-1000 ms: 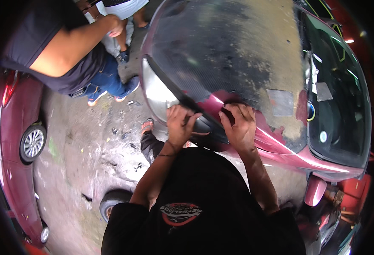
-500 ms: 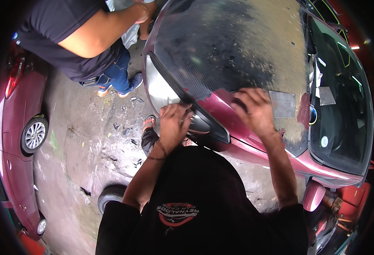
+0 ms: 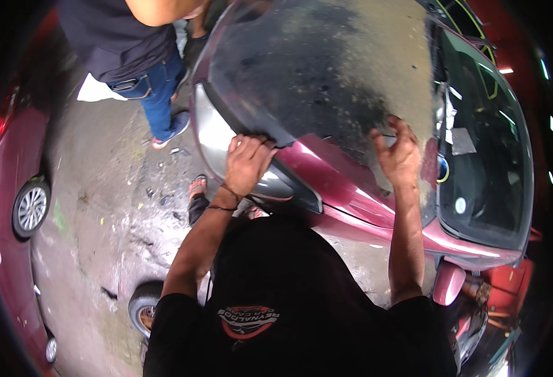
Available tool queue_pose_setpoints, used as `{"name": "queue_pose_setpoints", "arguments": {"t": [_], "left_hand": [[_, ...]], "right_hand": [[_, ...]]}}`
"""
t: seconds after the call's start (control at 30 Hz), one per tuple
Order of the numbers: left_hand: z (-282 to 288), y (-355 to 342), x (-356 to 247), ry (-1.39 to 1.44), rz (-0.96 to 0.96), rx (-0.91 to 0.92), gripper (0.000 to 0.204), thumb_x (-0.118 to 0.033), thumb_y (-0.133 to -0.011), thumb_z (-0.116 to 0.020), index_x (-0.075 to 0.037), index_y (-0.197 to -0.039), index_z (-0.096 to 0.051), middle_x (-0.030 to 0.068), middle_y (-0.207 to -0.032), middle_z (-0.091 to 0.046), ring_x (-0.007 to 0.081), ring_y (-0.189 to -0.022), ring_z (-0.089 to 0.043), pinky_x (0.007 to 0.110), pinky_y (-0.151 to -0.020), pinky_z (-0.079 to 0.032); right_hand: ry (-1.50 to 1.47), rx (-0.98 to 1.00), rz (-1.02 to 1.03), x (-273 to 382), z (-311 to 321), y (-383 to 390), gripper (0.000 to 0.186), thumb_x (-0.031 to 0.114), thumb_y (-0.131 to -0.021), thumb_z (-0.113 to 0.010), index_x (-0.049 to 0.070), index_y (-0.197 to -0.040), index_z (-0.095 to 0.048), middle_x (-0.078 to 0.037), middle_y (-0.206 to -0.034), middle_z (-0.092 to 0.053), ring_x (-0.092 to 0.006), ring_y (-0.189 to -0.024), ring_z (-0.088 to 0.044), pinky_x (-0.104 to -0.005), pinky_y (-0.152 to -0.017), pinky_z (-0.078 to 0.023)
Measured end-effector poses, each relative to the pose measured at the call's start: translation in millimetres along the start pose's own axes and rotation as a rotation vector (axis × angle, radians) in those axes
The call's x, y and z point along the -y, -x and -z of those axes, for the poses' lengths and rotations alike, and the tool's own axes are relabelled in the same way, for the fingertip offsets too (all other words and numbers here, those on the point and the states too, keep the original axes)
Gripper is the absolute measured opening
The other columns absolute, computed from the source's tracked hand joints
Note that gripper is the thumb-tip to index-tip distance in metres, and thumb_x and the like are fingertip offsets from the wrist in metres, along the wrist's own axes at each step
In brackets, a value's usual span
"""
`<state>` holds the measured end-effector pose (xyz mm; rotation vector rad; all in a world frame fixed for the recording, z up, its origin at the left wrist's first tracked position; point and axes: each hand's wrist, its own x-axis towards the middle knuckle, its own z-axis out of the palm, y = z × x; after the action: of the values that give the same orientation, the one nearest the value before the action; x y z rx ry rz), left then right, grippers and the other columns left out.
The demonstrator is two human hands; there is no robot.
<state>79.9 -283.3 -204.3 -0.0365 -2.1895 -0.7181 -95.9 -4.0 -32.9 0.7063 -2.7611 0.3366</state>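
My left hand (image 3: pixel 248 164) lies across the front edge of the car's hood, above the headlight (image 3: pixel 217 135), its fingers stretched out and holding nothing I can see. Over the rear part of the hood (image 3: pixel 301 69) hovers or rests my right hand (image 3: pixel 401 154), fingers curved and thumb spread apart from them. A small grey sliver shows between its thumb and fingers; the grey rectangular sheet there is mostly hidden by the hand. The hood is mottled black and tan, with a strip of glossy magenta paint (image 3: pixel 327 166) along the near side and a ragged edge where they meet.
The windshield (image 3: pixel 490 163) has another grey sheet (image 3: pixel 462 141) on it. A person in dark shirt and jeans (image 3: pixel 154 100) stands beyond the car's front. A second magenta car (image 3: pixel 16 207) is at far left, and a loose wheel (image 3: pixel 144 311) lies on the floor.
My right hand has moved rearward across the hood, from the magenta patch to over the grey sheet. My left hand has shifted slightly and its fingers now lie on the hood edge.
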Motion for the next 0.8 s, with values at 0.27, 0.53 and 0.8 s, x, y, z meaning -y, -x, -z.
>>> {"name": "queue_pose_setpoints", "arguments": {"t": [0.27,0.53,0.8], "left_hand": [[-9.2,-3.3,13.8,0.171,0.084,0.144,0.014,-0.006,-0.096,-0.072,-0.002,-0.104,-0.061,0.0175,-0.098,-0.063,0.0411,-0.095,-0.062,0.05,-0.086,-0.05],[-3.8,-9.7,23.9,0.259,0.104,0.208,0.012,-0.004,-0.095,-0.071,-0.002,-0.103,-0.061,0.0184,-0.098,-0.062,0.0425,-0.094,-0.062,0.051,-0.083,-0.052],[-9.7,0.9,17.2,0.304,0.19,0.137,0.013,-0.007,-0.097,-0.07,-0.001,-0.105,-0.062,0.0183,-0.101,-0.063,0.0423,-0.095,-0.062,0.05,-0.085,-0.051]], "right_hand": [[0.067,0.101,-0.268,-47.3,52.6,45.6,0.07,0.048,-0.093,-0.083,0.003,-0.142,-0.061,-0.023,-0.128,-0.072,-0.0438,-0.119,-0.069,-0.0524,-0.103,-0.054],[-0.16,0.103,0.518,123.7,-41.0,50.0,0.049,0.032,-0.087,-0.086,0.011,-0.128,-0.07,-0.01,-0.121,-0.07,-0.0313,-0.113,-0.064,-0.0445,-0.097,-0.05],[-0.174,0.054,0.666,132.4,-103.0,25.9,0.009,0.02,-0.086,-0.079,0.016,-0.09,-0.072,0.0,-0.098,-0.062,-0.0241,-0.098,-0.059,-0.0431,-0.086,-0.044]]}}
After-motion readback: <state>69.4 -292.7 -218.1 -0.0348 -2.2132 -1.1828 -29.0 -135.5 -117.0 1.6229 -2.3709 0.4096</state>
